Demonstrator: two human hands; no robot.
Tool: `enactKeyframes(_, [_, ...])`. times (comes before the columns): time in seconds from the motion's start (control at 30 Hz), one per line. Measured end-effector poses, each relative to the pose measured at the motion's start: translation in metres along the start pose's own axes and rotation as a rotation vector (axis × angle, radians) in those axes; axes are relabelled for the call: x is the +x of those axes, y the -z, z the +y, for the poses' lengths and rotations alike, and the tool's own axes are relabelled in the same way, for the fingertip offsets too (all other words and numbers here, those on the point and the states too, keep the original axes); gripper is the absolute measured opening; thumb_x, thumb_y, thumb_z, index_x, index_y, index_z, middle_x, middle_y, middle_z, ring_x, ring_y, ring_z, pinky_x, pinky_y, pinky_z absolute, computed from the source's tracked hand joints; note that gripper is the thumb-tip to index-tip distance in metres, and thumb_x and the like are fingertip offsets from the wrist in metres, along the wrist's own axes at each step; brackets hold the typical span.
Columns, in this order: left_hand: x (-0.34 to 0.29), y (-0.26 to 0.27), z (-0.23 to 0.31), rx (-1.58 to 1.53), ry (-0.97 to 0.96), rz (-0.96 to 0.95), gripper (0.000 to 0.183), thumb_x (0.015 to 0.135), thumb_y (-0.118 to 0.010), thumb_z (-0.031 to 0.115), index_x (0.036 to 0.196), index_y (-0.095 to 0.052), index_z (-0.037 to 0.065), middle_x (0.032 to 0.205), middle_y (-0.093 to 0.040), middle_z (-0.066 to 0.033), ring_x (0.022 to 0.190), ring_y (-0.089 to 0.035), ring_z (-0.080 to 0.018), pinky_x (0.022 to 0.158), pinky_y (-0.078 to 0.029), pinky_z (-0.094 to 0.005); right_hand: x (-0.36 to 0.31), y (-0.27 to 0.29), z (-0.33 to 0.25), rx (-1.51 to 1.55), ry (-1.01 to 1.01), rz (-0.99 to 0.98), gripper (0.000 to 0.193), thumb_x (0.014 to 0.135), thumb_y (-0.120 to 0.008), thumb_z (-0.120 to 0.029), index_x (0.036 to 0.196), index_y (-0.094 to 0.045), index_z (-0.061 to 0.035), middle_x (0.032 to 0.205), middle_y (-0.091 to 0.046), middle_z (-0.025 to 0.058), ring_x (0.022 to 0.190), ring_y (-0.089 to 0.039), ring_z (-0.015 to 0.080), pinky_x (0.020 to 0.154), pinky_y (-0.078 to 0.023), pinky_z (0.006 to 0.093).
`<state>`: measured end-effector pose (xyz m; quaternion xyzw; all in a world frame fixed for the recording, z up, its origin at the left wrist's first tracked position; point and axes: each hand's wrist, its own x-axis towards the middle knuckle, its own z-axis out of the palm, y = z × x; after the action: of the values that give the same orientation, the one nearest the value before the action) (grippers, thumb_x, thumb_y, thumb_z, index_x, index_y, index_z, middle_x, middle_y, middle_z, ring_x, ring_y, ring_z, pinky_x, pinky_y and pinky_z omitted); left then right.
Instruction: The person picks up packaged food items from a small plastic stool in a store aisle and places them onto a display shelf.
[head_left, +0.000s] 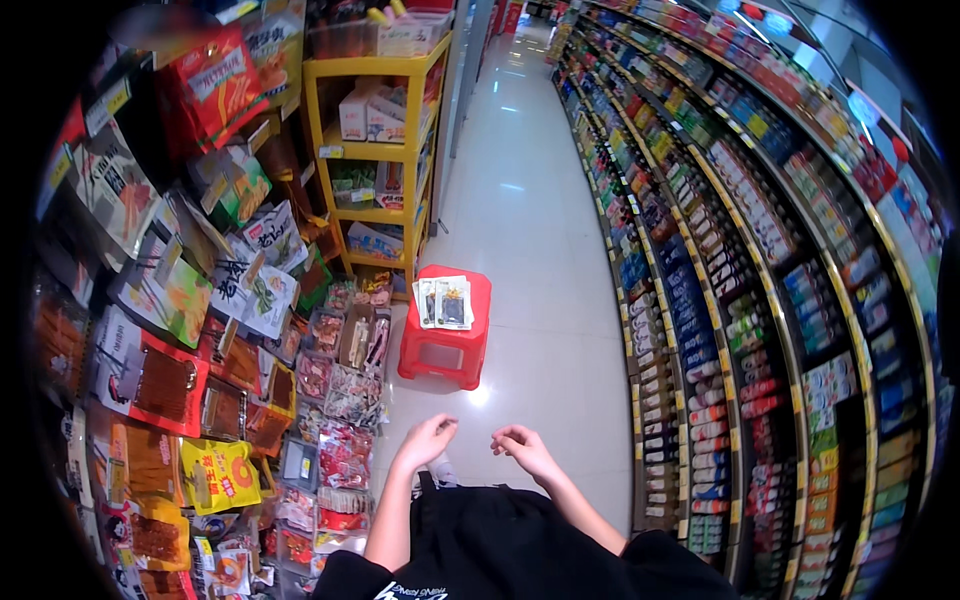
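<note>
My left hand (428, 441) hangs in front of my body, loosely bent, with thumb and fingers apart and nothing visible in it. Level with it, my right hand (524, 448) is half curled, its fingers apart and holding nothing I can see. A gap separates the two hands. Ahead of them, apart from both, a red plastic stool (418, 353) stands on the floor. On its seat lie flat white food packets (453, 304) with dark and yellow printing, overlapping one another.
Hanging snack bags (240, 285) and bins of small packets (345, 452) line my left side. Beyond them stands a yellow shelf rack (411, 150) with boxes. Long shelves (735, 330) of bottles and cartons run along the right. A pale tiled aisle (520, 200) stretches ahead.
</note>
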<state>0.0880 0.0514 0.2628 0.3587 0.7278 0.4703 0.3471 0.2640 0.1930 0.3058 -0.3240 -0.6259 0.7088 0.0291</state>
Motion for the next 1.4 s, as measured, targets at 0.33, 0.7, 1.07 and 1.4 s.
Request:
enactKeyframes(0.33, [0.067, 0.056, -0.031, -0.223, 0.152, 0.084, 0.026, 0.084, -0.055, 0.019, 0.101, -0.059, 0.000, 0.085, -0.064, -0.0119, 0.079, -0.062, -0.0186, 0.072, -0.048, -0.0293, 0.089, -0.003, -0.002, 0.059, -0.196, -0.089, 0.015, 0.087, -0.048, -0.008, 0.097, -0.056, -0.0001, 0.085, -0.060, 0.0057, 0.077, -0.056, 0.0109, 0.072, -0.045, 0.0236])
enactKeyframes(0.7, [0.118, 0.052, -0.082, -0.378, 0.378, 0.171, 0.024, 0.087, -0.052, 0.018, 0.099, -0.058, -0.002, 0.081, -0.064, -0.0093, 0.073, -0.059, -0.0128, 0.067, -0.046, -0.0247, 0.191, 0.027, -0.004, 0.096, -0.170, -0.079, 0.015, 0.084, -0.050, -0.008, 0.094, -0.056, 0.0013, 0.080, -0.061, 0.0072, 0.072, -0.058, 0.0136, 0.065, -0.046, 0.0256])
enactKeyframes(1.07, [0.249, 0.002, -0.156, -0.110, 0.434, 0.267, 0.023, 0.082, -0.055, 0.015, 0.100, -0.060, 0.001, 0.088, -0.064, -0.0131, 0.080, -0.063, -0.0225, 0.072, -0.049, -0.0301, 0.357, 0.077, 0.062, 0.140, -0.254, -0.074, 0.014, 0.081, -0.049, -0.007, 0.089, -0.058, 0.0012, 0.078, -0.060, 0.0059, 0.074, -0.057, 0.0131, 0.070, -0.046, 0.0256])
enactKeyframes(1.4, [0.421, -0.016, -0.230, 0.143, 0.605, 0.317, 0.047, 0.080, -0.055, 0.015, 0.123, -0.045, 0.001, 0.120, -0.050, -0.0203, 0.109, -0.052, -0.0294, 0.092, -0.040, -0.0361, 0.550, 0.106, 0.151, -0.029, -0.212, 0.277, 0.038, 0.078, -0.057, -0.018, 0.110, -0.050, 0.0017, 0.099, -0.059, 0.0161, 0.091, -0.058, 0.0258, 0.083, -0.044, 0.0335])
